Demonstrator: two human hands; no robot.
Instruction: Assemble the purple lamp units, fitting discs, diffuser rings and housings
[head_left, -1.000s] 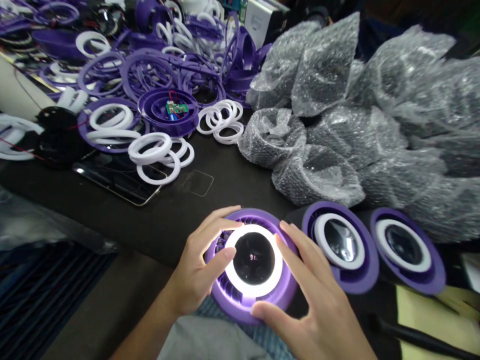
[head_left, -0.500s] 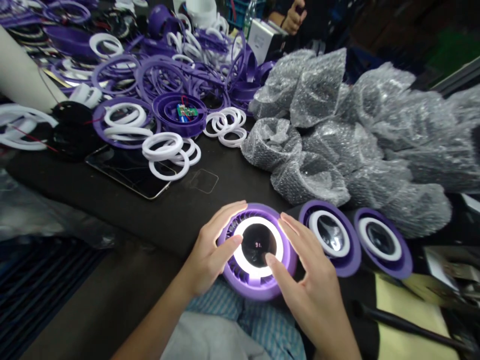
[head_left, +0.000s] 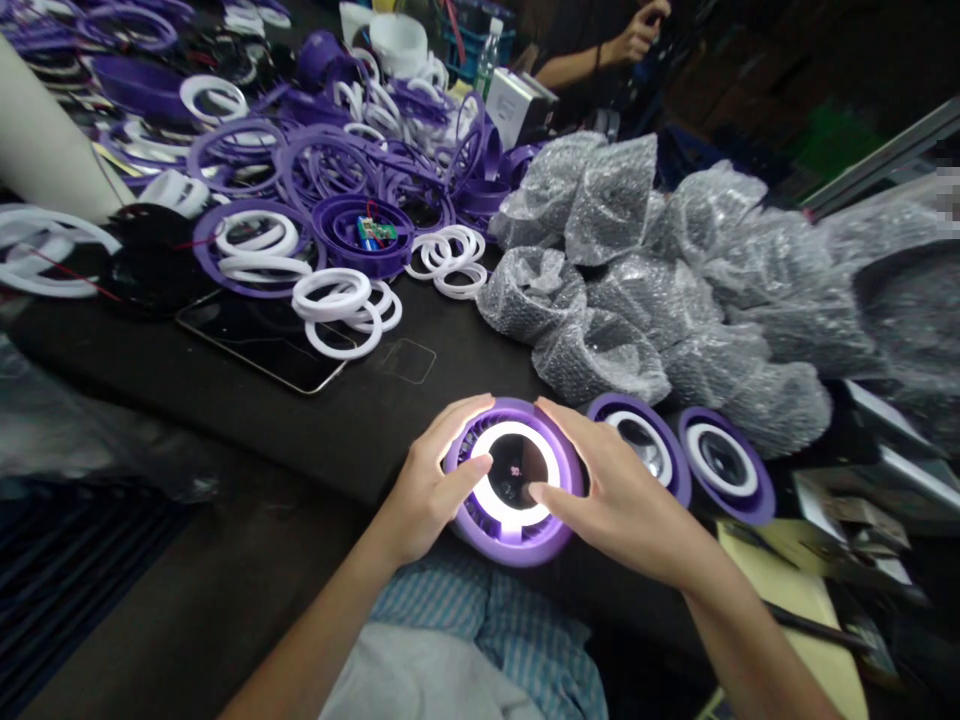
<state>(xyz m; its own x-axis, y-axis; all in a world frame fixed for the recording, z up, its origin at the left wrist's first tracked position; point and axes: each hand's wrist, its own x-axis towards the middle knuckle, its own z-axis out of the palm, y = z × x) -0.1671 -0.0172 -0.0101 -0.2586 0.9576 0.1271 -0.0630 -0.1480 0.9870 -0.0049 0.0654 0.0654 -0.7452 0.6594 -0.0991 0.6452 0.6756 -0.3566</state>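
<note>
A round purple device point(head_left: 510, 553) with a glowing white ring, a black centre and dark fins around it is held near the table's front edge. Small digits, too blurred to read, glow on its black centre. My left hand point(head_left: 427, 490) grips the left side, fingers over the far rim and thumb on the lit ring's inner edge. Around the right side closes my right hand point(head_left: 619, 495), its thumb tip on the black centre. To the right stand two similar purple devices point(head_left: 680, 475) point(head_left: 763, 505) with unlit white rings; my right hand partly covers the nearer one.
Bubble-wrapped bundles point(head_left: 600, 350) are heaped at the right. Loose white rings point(head_left: 343, 340), purple rings point(head_left: 322, 165) and a black glass-like panel point(head_left: 262, 345) lie at the left. Another person's hand point(head_left: 641, 35) shows at the back. Yellow paper point(head_left: 802, 590) lies at the lower right.
My right hand has turned and now wraps the device's right side more closely. The digits on the display look different. The view has shifted slightly, and the other person's hand has moved right.
</note>
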